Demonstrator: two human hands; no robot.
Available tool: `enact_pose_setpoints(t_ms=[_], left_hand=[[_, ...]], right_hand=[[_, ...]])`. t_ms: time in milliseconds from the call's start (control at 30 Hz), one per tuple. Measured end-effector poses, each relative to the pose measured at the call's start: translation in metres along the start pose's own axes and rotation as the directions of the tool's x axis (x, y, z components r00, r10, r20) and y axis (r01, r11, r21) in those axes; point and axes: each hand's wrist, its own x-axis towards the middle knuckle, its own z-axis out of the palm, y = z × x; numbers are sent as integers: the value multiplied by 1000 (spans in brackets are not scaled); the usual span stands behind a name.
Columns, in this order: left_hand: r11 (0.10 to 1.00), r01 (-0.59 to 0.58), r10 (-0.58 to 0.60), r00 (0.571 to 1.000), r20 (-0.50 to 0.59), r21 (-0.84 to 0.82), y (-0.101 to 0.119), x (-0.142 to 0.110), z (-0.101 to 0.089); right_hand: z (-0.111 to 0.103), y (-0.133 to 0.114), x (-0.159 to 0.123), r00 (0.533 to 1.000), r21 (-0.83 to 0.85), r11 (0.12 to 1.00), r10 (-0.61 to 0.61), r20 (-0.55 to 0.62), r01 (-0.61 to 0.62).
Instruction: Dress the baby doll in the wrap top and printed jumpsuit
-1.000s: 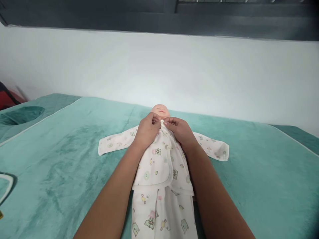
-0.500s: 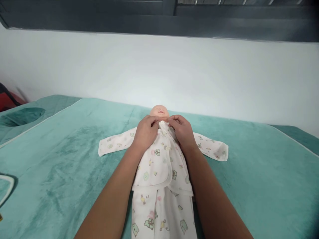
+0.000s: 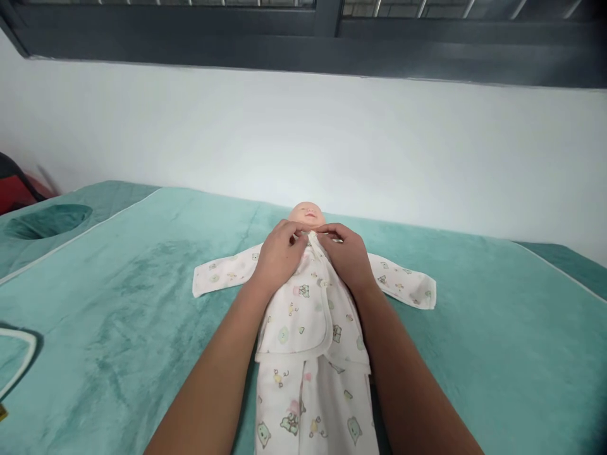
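A baby doll [image 3: 308, 213] lies on its back, head toward the wall. It wears a white baby shirt [image 3: 296, 316] printed with small animals, its sleeves spread out to both sides. Matching baby pants [image 3: 279, 411] stretch toward me below the hem. At the neckline, my left hand [image 3: 283, 253] pinches the collar on one side. My right hand [image 3: 348, 254] has its bent fingers closed on the collar's other side, close to the left fingertips. A fastener [image 3: 324, 284] shows on the overlapping front edge. My fingers partly hide the collar.
Teal plush fabric [image 3: 142, 303] covers the surface under the doll, with a round hollow [image 3: 50, 221] at the far left. A white curved loop [image 3: 28, 354] lies at the left edge. Behind stand a white wall [image 3: 303, 133] and a dark window frame [image 3: 190, 47].
My right fingers have moved left along the collar, nearer to my left fingertips. The left hand stays at the neckline. The whole view has shifted slightly.
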Motion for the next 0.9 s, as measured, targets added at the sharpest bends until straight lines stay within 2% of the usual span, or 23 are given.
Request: enact_pose_setpoints(t_ms=[100,167,267,433,700,900], left_hand=[[995,41,-32,994,102,-94,9,-6,-11],[994,54,-35,980,197,-96,13,-10,-17],[998,50,-38,965,261,-38,18,-13,-21],[998,68,-66,961,270,3,18,-14,-18],[965,142,-67,946,316,-220,16,-15,-22],[962,161,-87,947,309,-222,16,-15,-21]], right_hand=[[-7,-11,-12,993,-117,991,-72,-97,61],[-14,-20,-25,996,-211,974,-89,-25,82],[-21,-25,-43,992,-276,959,-26,126,61],[-17,-9,-47,998,-163,986,-12,61,22],[-13,-1,-42,999,2,1000,-10,48,10],[-14,1,-41,997,33,999,-10,78,7]])
